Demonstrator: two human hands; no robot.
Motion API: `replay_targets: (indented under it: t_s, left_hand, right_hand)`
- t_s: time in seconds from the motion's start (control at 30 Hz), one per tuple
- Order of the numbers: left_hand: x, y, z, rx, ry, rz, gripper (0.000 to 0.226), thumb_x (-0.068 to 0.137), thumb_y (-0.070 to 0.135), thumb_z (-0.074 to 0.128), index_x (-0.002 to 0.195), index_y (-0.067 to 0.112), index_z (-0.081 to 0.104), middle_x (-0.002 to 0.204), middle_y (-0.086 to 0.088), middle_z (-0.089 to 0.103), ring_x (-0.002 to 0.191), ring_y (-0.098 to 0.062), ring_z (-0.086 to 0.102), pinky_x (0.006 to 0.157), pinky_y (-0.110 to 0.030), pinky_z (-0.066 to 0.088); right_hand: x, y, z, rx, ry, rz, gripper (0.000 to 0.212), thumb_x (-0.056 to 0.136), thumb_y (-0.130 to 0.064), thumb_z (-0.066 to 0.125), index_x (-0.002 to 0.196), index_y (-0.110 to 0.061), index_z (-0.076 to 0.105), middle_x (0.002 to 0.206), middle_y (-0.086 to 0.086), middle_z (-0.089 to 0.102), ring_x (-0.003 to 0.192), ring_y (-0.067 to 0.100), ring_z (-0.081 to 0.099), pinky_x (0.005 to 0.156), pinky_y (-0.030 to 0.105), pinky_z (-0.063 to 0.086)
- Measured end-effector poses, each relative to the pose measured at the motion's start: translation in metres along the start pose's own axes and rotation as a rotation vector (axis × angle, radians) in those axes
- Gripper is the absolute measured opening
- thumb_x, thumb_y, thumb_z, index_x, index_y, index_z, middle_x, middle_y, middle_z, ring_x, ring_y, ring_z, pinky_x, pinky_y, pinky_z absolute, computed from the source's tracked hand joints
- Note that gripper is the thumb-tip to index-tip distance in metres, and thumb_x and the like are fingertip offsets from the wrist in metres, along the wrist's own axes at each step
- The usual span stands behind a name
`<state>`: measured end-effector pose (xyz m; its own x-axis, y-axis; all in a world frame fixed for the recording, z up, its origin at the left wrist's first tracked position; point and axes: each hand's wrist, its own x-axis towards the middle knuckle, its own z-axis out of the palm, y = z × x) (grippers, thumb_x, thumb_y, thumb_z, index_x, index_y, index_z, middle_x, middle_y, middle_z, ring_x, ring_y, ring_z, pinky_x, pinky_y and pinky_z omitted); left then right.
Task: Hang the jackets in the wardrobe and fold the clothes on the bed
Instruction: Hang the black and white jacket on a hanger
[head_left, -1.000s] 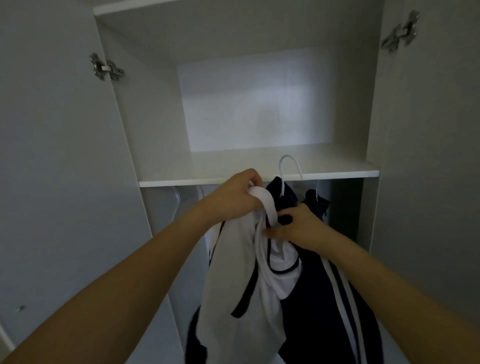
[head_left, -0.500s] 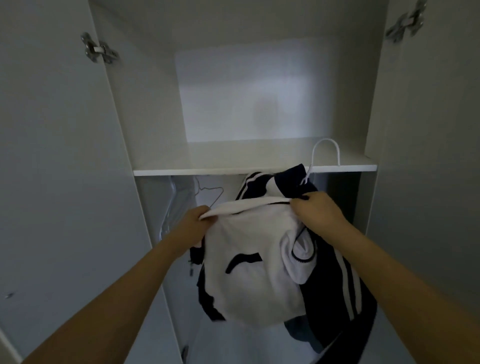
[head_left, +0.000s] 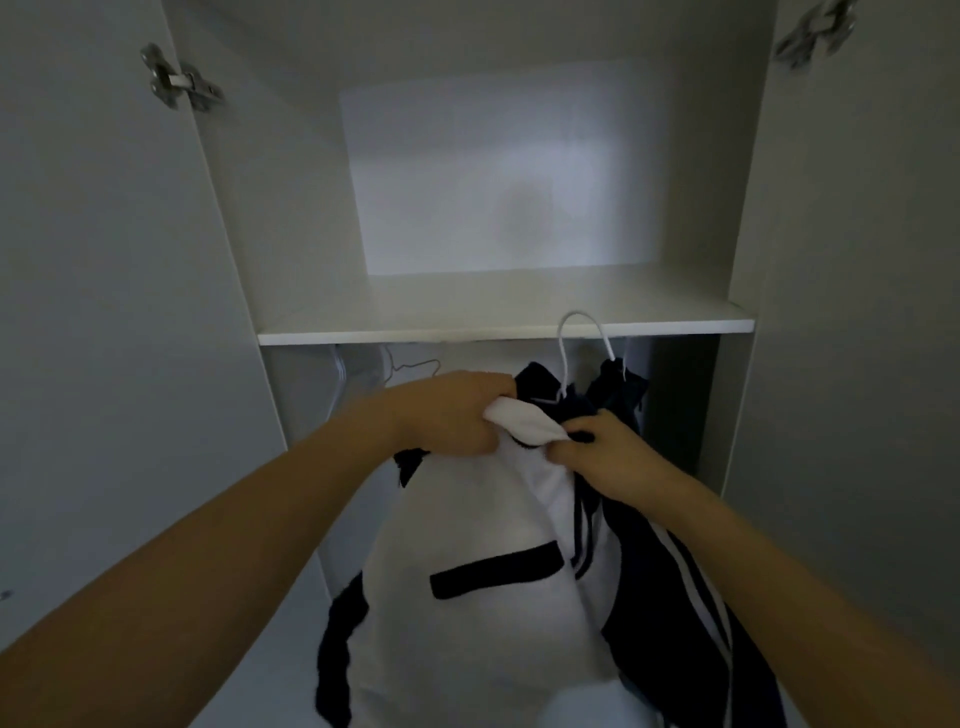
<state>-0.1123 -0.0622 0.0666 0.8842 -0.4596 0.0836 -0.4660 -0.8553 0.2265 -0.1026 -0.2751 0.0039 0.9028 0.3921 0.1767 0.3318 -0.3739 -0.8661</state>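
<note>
Both grips on jacket (head_left: 498, 519) collar

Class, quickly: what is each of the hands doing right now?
Left hand: grips the top of the white jacket.
Right hand: pinches the same bunched top.

I see a metal hinge (head_left: 179, 83) on the open left door (head_left: 93, 312), another hinge (head_left: 810, 34) top right.
</note>
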Motion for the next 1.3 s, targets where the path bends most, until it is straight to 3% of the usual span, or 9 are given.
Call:
replay_targets:
  t_s: [0.23,0.33,0.43,0.53,0.63,0.73,0.97,1.17,1.3]
  left_hand:
    - [-0.011,-0.038,0.047,-0.086,0.271,-0.209,0.019,0.088,0.031,0.069,0.099,0.02,0.058,0.088,0.008,0.054,0.073,-0.001,0.05,0.058,-0.014,0.035]
    - [-0.014,-0.044,0.081,-0.681,0.486,-0.429,0.03,0.088,0.031,0.071,0.107,0.013,0.059,0.096,-0.006,0.066,0.081,-0.019,0.067,0.062,-0.023,0.055]
    - [-0.012,-0.043,0.105,-1.431,0.455,-0.573,0.025,0.095,0.027,0.062,0.114,0.01,0.062,0.107,-0.014,0.069,0.097,-0.034,0.068,0.088,-0.048,0.057]
    - [-0.006,-0.04,0.12,-1.665,0.377,-0.483,0.021,0.092,0.007,0.054,0.111,0.005,0.062,0.104,-0.016,0.064,0.092,-0.031,0.06,0.087,-0.045,0.05]
    - [0.0,-0.028,0.134,-1.474,0.133,-0.432,0.033,0.072,-0.005,0.05,0.102,0.005,0.059,0.093,-0.011,0.06,0.081,-0.025,0.058,0.074,-0.034,0.049]
    - [0.003,-0.027,0.155,-1.033,0.08,-0.593,0.028,0.082,0.004,0.061,0.109,-0.002,0.063,0.098,-0.013,0.067,0.083,-0.023,0.063,0.074,-0.033,0.057]
    - [-0.004,-0.036,0.157,-1.889,0.556,-0.477,0.019,0.099,0.01,0.052,0.102,0.005,0.07,0.102,-0.014,0.072,0.089,-0.025,0.071,0.079,-0.037,0.056]
    - [0.006,-0.015,0.113,-1.889,0.395,-0.512,0.047,0.085,0.048,0.063,0.103,0.008,0.078,0.108,-0.017,0.072,0.087,-0.028,0.072,0.078,-0.037,0.058]
    - [0.022,-0.01,0.091,-1.472,0.514,-0.701,0.007,0.081,0.015,0.069,0.075,0.014,0.073,0.072,-0.009,0.069,0.059,-0.024,0.064,0.059,-0.029,0.052]
  right_hand:
    - [-0.007,-0.007,-0.007,0.191,0.053,0.084,0.012,0.089,-0.019,0.056,0.08,-0.013,0.059,0.073,0.012,0.052,0.067,0.023,0.051,0.068,0.031,0.04]
    - [-0.009,-0.001,-0.009,0.268,0.078,0.134,0.02,0.088,-0.022,0.058,0.085,-0.004,0.067,0.078,0.016,0.059,0.069,0.025,0.057,0.071,0.032,0.047]
    - [-0.011,0.005,-0.012,0.265,0.088,0.175,0.035,0.088,-0.028,0.06,0.099,0.005,0.068,0.084,0.018,0.067,0.071,0.024,0.064,0.073,0.031,0.053]
    - [-0.014,0.011,-0.011,0.267,0.098,0.172,0.034,0.087,-0.028,0.06,0.097,0.004,0.068,0.081,0.02,0.068,0.069,0.024,0.066,0.073,0.031,0.054]
    - [-0.016,0.012,-0.01,0.283,0.124,0.179,0.029,0.087,-0.028,0.06,0.093,-0.002,0.071,0.089,0.022,0.07,0.071,0.025,0.068,0.071,0.032,0.055]
    - [-0.018,0.013,-0.009,0.289,0.146,0.191,0.028,0.088,-0.029,0.061,0.093,-0.004,0.072,0.09,0.019,0.071,0.078,0.027,0.069,0.073,0.032,0.055]
    - [-0.028,0.017,-0.017,0.338,0.184,0.218,0.018,0.088,-0.029,0.062,0.093,-0.015,0.074,0.084,0.006,0.075,0.078,0.022,0.072,0.066,0.027,0.053]
    - [-0.028,0.024,-0.009,0.307,0.171,0.218,0.021,0.088,-0.029,0.062,0.09,-0.013,0.075,0.084,0.009,0.074,0.078,0.023,0.071,0.069,0.028,0.054]
    - [-0.032,0.031,-0.013,0.273,0.101,0.212,0.025,0.087,-0.027,0.064,0.093,-0.005,0.074,0.088,0.014,0.073,0.082,0.027,0.071,0.077,0.034,0.058]
